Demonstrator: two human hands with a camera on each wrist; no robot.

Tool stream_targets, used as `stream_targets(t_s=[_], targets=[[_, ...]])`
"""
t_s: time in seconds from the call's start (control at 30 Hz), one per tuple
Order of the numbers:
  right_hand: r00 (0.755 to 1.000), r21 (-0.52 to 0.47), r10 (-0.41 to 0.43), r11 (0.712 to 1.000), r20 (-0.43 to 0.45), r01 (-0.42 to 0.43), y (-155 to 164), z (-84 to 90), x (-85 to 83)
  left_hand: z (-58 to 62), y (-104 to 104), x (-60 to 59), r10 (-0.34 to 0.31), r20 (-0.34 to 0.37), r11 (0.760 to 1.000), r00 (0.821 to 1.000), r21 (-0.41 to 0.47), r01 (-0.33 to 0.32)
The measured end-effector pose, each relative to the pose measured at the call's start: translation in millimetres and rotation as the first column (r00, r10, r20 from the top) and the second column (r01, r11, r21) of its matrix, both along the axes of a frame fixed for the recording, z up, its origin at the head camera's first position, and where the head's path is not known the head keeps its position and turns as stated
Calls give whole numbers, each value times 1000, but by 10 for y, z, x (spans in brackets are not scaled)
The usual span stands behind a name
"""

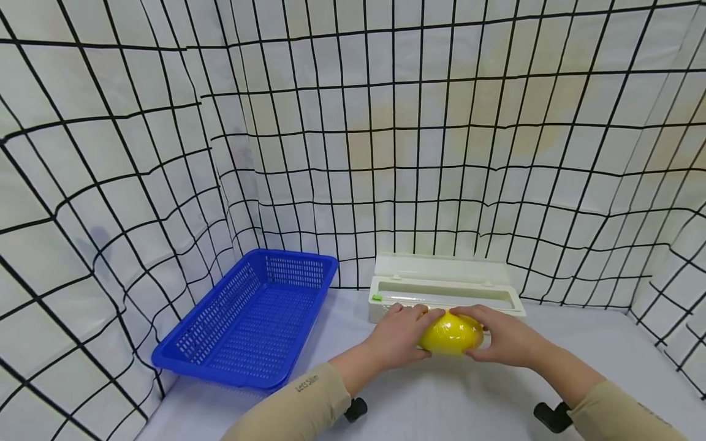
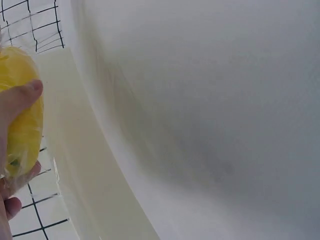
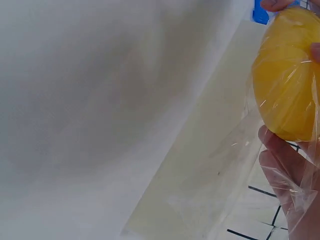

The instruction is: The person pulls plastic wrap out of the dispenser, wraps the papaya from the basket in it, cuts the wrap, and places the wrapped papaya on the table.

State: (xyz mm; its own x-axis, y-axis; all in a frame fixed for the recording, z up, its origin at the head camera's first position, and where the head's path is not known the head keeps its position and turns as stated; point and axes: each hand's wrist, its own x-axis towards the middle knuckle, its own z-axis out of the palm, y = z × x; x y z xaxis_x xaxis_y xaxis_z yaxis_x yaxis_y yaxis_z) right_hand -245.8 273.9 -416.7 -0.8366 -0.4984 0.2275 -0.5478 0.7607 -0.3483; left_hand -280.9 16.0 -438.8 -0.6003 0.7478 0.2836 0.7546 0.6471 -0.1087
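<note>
A smooth, rounded yellow fruit or vegetable [image 1: 452, 334] is wrapped in clear, shiny cling film [image 3: 295, 192]; its exact kind I cannot tell. My left hand [image 1: 398, 337] grips its left side, thumb below and fingers on top. From the right, my right hand [image 1: 508, 337] holds the other side in the same way. Loose film trails over the right fingers in the right wrist view. Just behind the hands stands a white cling film dispenser [image 1: 380, 312] with its lid [image 1: 441, 266] raised. A green slider [image 1: 377, 297] sits at its left end.
A blue plastic basket [image 1: 254, 331] stands on the white tabletop [image 1: 441, 404] to the left. Black wire grid panels [image 1: 394, 128] backed with white sheeting enclose the back and sides. Dark straps or fittings [image 1: 553, 418] show near both forearms.
</note>
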Motion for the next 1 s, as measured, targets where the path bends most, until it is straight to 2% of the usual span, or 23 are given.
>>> stream_targets(t_s=[0.23,0.33,0.4,0.53,0.63,0.77,1.0], targets=[[999,-34,-4,999,50,6,-2,73,-19,-13,-26,-68,-12,-4,999,1000,40,12],[999,-26,-20,999,34,20,2,106,-10,-8,-34,-88,-20,-5,998,1000,62,20],[999,-9,-35,999,-5,35,6,128,3,-8,-38,-102,-23,-1,997,1000,74,23],[988,44,-23,999,-150,30,-10,166,37,-1,-43,-111,-26,9,996,1000,85,25],[968,109,29,994,-249,-1,-44,168,64,9,-45,-117,-26,28,995,999,95,23],[943,184,64,983,-325,-3,-50,117,61,45,-53,-131,-21,59,993,998,115,14],[886,186,106,982,-451,-23,-2,20,-37,103,-51,-164,-40,96,991,995,129,28]])
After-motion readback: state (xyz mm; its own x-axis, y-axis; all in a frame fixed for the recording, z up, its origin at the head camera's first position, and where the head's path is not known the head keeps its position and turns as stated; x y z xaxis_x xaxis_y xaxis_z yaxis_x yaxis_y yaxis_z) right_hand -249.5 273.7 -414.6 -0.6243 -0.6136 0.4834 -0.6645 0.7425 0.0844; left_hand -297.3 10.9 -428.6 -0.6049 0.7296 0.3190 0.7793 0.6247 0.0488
